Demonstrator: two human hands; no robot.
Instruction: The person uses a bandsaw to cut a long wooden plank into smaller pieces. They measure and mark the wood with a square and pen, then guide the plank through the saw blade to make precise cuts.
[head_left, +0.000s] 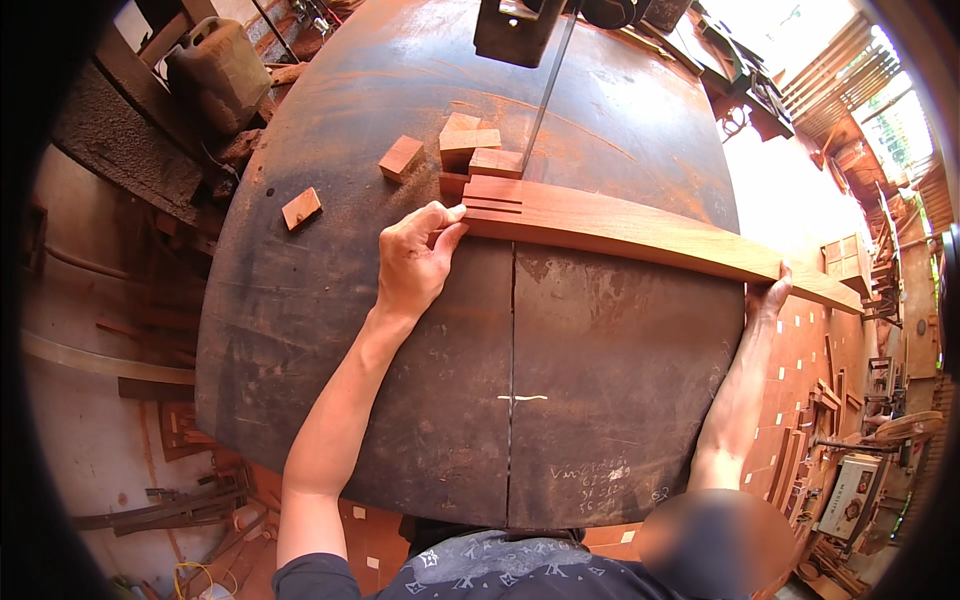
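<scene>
Wooden beam runs from left hand past right hand

At the upper left, a dusty, dull-coloured jerrycan shows beyond the dark worktop. One small reddish wooden block lies by itself toward the worktop's left side; faint chalk writing marks the near right part. At the lower left are timber lengths near a stained pale wall. To the right, the reddish floor bears white squares and loose wood strips, with a pale equipment box nearby and a slatted wall farther off
</scene>
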